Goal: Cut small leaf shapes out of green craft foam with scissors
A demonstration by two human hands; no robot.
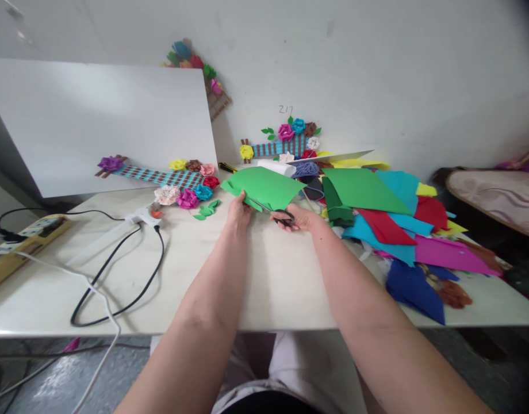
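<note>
Cutting step, apparently. Left hand [240,211] pinches green sheet [264,186] over table [282,282], well in from front edge; right hand [298,218] grips scissors [284,219] at sheet's near side. Next snip needs sheet steady.

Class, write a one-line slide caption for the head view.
The left hand holds a green sheet while the right hand holds scissors at its near edge.

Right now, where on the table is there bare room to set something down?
Bare tabletop shows between the left forearm and right forearm, nearer than the scissors; another patch lies between the black cord loop and the left forearm, green leaves behind it. The right side is crowded with coloured sheets, the back with flowers.
</note>
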